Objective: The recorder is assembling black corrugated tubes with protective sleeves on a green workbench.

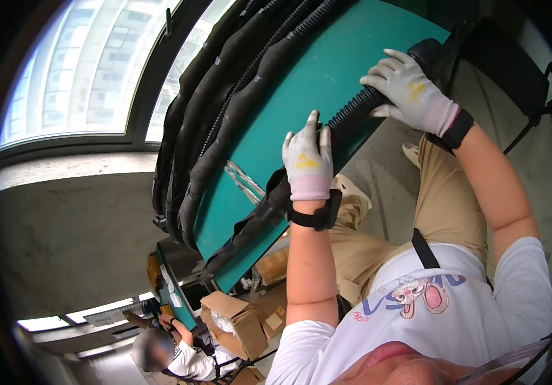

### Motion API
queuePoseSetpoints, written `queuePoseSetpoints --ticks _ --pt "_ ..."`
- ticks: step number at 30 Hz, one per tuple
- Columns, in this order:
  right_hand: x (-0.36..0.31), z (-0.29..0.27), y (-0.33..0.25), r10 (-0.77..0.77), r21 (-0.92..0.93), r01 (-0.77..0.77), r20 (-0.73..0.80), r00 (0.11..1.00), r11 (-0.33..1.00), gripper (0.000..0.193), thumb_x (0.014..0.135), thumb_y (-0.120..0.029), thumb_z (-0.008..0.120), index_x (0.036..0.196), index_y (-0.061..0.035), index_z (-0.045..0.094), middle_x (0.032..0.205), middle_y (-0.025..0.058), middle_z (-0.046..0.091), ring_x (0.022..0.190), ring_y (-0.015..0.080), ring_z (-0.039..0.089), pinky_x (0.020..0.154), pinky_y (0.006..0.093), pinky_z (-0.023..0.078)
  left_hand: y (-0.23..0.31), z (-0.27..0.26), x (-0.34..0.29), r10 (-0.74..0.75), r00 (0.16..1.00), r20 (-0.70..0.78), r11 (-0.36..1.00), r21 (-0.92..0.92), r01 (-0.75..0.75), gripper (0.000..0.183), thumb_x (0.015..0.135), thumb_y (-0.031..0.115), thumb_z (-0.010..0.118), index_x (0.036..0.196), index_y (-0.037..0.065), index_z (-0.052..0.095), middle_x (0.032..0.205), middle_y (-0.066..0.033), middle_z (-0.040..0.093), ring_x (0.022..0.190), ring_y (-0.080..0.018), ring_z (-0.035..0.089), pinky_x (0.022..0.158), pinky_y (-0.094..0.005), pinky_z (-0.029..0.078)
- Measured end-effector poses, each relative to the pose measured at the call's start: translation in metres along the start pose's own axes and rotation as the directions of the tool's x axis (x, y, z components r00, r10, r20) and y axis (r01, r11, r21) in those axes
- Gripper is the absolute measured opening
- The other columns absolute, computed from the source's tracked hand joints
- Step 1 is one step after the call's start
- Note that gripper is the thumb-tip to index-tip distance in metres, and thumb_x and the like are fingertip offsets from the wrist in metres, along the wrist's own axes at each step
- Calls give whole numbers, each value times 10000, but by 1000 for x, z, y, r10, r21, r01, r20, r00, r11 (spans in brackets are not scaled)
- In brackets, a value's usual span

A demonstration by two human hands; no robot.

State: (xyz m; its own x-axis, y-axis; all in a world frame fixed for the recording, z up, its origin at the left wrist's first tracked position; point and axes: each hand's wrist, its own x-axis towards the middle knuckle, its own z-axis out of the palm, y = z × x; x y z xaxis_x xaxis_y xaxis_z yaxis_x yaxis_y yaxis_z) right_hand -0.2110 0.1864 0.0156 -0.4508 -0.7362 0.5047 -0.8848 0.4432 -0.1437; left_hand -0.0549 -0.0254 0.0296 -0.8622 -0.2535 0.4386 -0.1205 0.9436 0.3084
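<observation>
A black corrugated hose point(355, 109) lies along the near edge of the green table point(346, 54), and a loose black sleeve point(250, 221) covers its lower left stretch. My left hand point(308, 157), in a white-grey glove, is closed around the hose where the ribbed part meets the sleeve. Further up to the right, my gloved right hand point(410, 93) grips the hose close to its thick black end point(426, 52), fingers over the top and thumb at the near side. The parts of the hose under both palms are hidden.
Several black sleeved hoses point(225, 83) curve along the table's far side. Clear plastic strips point(244, 181) lie on the tabletop. A dark chair point(500, 58) stands at right. Cardboard boxes point(234, 321) and another seated person point(189, 359) are at lower left.
</observation>
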Motion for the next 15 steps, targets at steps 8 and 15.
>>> queuePoseSetpoints --ticks 8,15 --pt "4 16 -6 215 110 -219 52 975 969 583 735 -290 854 1251 -111 652 1256 105 648 1351 334 508 1239 488 312 1 5 4 -10 998 63 995 -103 16 289 940 193 723 1179 31 733 1138 -182 740 1058 -352 712 951 -414 548" --pt "10 9 -22 167 10 -169 124 978 985 580 791 -444 711 1276 -128 685 1258 100 680 1320 317 543 1252 489 278 16 17 17 -174 976 133 970 -147 193 361 889 289 707 1147 43 759 1136 -173 754 1062 -331 725 980 -416 545"
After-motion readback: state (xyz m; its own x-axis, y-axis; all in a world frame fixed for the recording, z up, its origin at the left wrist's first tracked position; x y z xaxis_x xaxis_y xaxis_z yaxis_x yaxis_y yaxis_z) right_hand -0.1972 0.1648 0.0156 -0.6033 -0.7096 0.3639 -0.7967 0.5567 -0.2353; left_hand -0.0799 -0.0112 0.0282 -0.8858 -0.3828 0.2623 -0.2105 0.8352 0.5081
